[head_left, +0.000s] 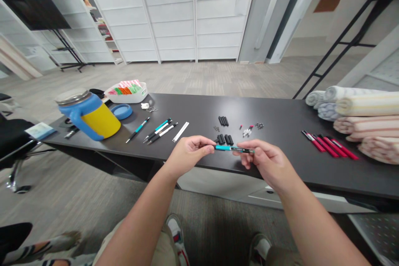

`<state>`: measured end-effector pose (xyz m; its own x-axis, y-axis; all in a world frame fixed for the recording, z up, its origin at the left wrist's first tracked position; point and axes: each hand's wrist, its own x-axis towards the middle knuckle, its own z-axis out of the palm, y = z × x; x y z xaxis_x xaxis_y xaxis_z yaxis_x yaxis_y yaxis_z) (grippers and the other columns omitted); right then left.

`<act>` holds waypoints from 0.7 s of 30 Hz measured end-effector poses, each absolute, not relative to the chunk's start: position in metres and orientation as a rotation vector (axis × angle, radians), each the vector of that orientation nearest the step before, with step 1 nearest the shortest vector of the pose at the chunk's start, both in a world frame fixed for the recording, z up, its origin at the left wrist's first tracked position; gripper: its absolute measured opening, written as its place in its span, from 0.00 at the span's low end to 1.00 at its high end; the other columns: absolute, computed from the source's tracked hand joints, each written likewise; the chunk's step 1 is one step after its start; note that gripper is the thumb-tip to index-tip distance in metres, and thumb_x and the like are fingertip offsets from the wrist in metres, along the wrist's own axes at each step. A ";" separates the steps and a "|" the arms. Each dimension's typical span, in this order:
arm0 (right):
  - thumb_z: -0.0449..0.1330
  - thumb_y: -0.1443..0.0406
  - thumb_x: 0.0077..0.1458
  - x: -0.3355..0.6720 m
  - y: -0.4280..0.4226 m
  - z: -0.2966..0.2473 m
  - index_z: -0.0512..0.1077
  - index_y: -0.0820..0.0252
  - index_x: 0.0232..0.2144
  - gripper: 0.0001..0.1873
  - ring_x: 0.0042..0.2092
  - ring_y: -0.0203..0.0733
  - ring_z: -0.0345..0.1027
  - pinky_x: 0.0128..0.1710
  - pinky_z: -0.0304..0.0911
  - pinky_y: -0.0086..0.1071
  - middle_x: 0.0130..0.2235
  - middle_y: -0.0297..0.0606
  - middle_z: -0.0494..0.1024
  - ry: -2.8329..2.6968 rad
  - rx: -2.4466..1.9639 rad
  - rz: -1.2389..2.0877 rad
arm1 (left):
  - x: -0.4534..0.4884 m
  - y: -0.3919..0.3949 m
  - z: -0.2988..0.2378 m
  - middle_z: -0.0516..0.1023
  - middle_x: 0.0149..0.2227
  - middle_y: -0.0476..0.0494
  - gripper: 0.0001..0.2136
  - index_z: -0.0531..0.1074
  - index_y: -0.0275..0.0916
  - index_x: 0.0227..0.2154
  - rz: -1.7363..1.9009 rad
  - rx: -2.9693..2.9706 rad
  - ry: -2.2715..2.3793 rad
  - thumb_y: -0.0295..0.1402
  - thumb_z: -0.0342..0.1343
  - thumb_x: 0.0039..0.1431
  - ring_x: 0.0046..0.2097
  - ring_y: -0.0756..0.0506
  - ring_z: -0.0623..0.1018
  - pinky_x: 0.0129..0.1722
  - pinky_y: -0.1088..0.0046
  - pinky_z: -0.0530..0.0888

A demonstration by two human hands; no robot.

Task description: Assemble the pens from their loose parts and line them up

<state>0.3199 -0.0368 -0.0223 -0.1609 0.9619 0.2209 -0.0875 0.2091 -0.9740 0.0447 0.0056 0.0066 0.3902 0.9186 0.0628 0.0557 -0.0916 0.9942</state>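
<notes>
A teal and black pen (233, 148) lies level between both hands, just above the front edge of the dark table (286, 110). My left hand (188, 153) pinches its left end with closed fingers. My right hand (264, 160) grips its right end, fingers curled round the barrel. Behind the pen lie black grip sleeves (226, 139), more black sleeves (223, 121) and small pen parts (248, 131). To the left rest several teal and black pens (158, 129) and white refills (181, 131).
A yellow and blue lidded jug (90, 117) lies at the table's left end, beside a blue lid (121, 111) and a white tray (127, 92) of coloured items. Red pens (328, 144) and rolled towels (364, 120) occupy the right. An office chair (15, 141) stands left.
</notes>
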 end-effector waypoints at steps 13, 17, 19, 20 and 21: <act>0.74 0.46 0.53 0.306 -0.040 -0.007 0.82 0.59 0.39 0.24 0.26 0.40 0.75 0.26 0.74 0.32 0.33 0.45 0.86 -1.289 -1.196 1.057 | 0.049 -0.001 -0.002 0.85 0.38 0.42 0.09 0.84 0.40 0.42 0.991 1.755 1.017 0.39 0.67 0.63 0.38 0.45 0.80 0.37 0.71 0.73; 0.74 0.44 0.53 0.305 -0.038 -0.008 0.81 0.59 0.37 0.25 0.25 0.40 0.76 0.25 0.75 0.31 0.30 0.45 0.85 -1.249 -1.197 1.042 | 0.053 -0.011 0.004 0.85 0.39 0.42 0.07 0.83 0.42 0.42 1.034 2.043 1.086 0.38 0.64 0.66 0.40 0.43 0.80 0.42 0.68 0.74; 0.73 0.44 0.54 0.305 -0.037 -0.009 0.81 0.60 0.37 0.25 0.25 0.40 0.75 0.25 0.74 0.31 0.29 0.44 0.84 -1.240 -1.203 1.025 | 0.055 -0.013 0.005 0.85 0.40 0.42 0.07 0.82 0.42 0.43 1.030 2.130 1.076 0.37 0.63 0.68 0.43 0.42 0.80 0.47 0.67 0.75; 0.73 0.45 0.54 0.304 -0.038 -0.010 0.81 0.60 0.38 0.24 0.25 0.40 0.75 0.25 0.74 0.31 0.29 0.43 0.84 -1.241 -1.208 1.020 | 0.055 -0.013 0.006 0.85 0.42 0.42 0.07 0.82 0.42 0.43 1.016 2.167 1.062 0.37 0.62 0.69 0.44 0.42 0.80 0.49 0.66 0.75; 0.73 0.45 0.55 0.304 -0.038 -0.011 0.81 0.60 0.38 0.24 0.25 0.40 0.75 0.25 0.74 0.32 0.30 0.43 0.84 -1.244 -1.213 1.013 | 0.054 -0.013 0.007 0.85 0.43 0.42 0.07 0.81 0.42 0.44 0.993 2.200 1.041 0.36 0.61 0.70 0.46 0.42 0.81 0.50 0.66 0.74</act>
